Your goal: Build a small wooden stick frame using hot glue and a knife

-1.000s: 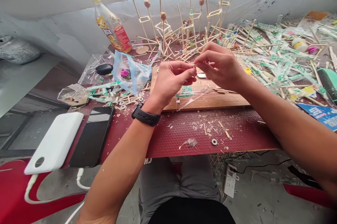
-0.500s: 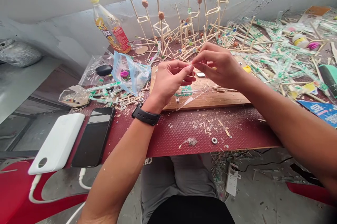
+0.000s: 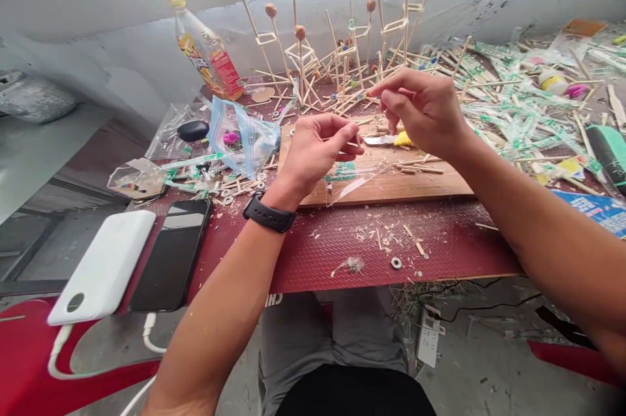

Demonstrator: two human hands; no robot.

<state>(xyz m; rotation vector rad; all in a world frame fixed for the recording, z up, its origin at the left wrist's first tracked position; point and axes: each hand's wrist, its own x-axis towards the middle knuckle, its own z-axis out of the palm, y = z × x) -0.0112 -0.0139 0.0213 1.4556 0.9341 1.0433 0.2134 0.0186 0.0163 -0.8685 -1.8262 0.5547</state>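
Head view: our left hand (image 3: 317, 150) pinches short stick (image 3: 351, 143) over wooden board (image 3: 440, 185), likely catching scraps; right hand (image 3: 424, 109) fingertips pinched, contents unclear.

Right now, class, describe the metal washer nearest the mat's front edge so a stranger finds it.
Find the wooden board on the red mat. Below it, near the mat's front edge, lies the washer. It is a shiny ring among pale wood splinters.
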